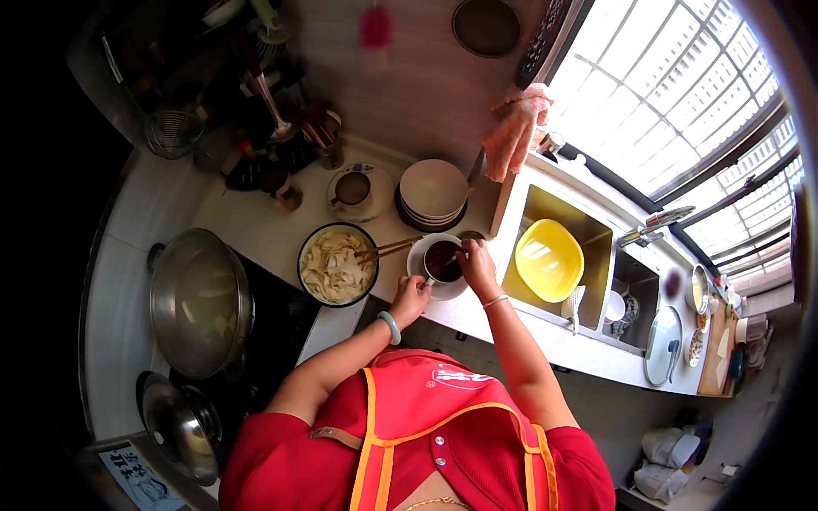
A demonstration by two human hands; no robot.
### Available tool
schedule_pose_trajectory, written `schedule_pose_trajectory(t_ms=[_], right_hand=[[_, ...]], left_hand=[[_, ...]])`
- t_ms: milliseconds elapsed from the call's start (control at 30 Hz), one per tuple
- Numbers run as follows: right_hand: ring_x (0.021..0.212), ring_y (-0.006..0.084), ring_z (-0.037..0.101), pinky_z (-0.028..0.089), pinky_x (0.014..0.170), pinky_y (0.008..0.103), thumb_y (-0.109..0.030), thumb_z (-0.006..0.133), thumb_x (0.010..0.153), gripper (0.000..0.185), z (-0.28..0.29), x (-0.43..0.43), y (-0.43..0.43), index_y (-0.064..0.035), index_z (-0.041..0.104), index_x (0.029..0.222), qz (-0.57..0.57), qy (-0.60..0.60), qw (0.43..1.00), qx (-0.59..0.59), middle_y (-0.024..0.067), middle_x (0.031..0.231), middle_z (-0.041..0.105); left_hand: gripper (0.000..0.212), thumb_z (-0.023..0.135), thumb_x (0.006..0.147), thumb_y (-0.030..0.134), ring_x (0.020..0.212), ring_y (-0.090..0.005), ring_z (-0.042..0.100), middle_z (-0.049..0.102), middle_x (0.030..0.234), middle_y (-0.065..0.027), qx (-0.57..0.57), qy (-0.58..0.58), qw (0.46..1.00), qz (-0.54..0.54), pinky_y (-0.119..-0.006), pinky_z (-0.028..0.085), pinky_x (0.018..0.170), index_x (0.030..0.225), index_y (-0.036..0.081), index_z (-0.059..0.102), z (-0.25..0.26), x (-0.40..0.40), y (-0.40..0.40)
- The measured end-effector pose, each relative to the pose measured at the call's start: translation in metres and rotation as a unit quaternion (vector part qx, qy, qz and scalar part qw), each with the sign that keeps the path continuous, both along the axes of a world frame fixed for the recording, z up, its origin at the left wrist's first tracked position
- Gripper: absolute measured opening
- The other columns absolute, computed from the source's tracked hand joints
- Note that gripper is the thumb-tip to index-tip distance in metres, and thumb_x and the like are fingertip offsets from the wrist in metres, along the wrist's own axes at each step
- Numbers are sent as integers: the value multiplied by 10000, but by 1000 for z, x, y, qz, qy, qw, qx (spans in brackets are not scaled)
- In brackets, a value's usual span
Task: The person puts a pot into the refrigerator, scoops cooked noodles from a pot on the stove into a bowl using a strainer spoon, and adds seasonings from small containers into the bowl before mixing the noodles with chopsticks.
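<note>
My left hand (411, 302) grips the handle of a small white cup (432, 279) of dark brown liquid (441, 259). A white dish (455, 293) lies beneath the cup. My right hand (477, 266) is above the cup's right rim, its fingers closed on a small spoon (452, 260) that dips into the liquid. To the left is a dark-rimmed bowl (304, 290) heaped with pale, flat sliced food (337, 265). A pair of wooden chopsticks (391, 248) reaches from this food to the white dish's edge.
Behind my hands are stacked white bowls (434, 185) and a pitcher (351, 189) on a plate. A large metal wok (201, 303) with liquid and a pot lid (181, 431) are on the left. At right, a yellow basin (549, 260) sits in the sink (591, 239), below a faucet (652, 227).
</note>
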State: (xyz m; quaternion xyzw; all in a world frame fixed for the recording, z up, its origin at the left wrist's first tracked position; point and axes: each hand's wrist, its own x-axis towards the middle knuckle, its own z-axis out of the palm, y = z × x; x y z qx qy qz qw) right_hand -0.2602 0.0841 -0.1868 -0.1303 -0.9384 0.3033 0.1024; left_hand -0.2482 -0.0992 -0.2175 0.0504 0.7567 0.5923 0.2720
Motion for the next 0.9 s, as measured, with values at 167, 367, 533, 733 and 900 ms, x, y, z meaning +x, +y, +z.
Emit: schedule_pose_trajectory(t_ms=[167,367,533,733,900], right_hand=[[810,310,554,453,686,380,-145,600,759,131,16,5,-7,-50,589,848,16,-4,998,54,126,866,553],[737,289,576,463,635,373,-201,587,786,135,17,24,-2,-82,593,850,21,0,998,52,86,844,572],[711,283,599,469,596,364,-183,577,806,132,31,31,2,-69,566,873,48,-21,999,3,121,787,609],[704,279,598,483,605,346,-77,572,793,95,74,44,5,-53,589,884,133,139,981,28,114,777,614],[663,283,582,478,581,350,-30,591,749,131,91,80,-22,-32,597,880,222,133,965,-35,118,734,595]], left_hand=[[239,556,834,184,559,-165,587,538,786,-122,-45,-45,998,-22,-258,476,398,848,-43,486,9,-16,12],[209,531,854,169,533,-132,566,544,646,-70,72,-53,994,68,-252,456,395,786,-23,485,8,-5,25],[159,489,883,154,517,-104,501,512,674,-34,77,-60,993,59,-236,442,477,827,5,482,2,-5,23],[135,487,886,137,492,-84,469,480,655,-11,93,101,988,70,-219,394,464,832,14,475,10,29,10],[120,472,895,128,512,-72,479,484,686,-15,97,131,986,27,-201,397,473,864,13,472,57,64,-32]])
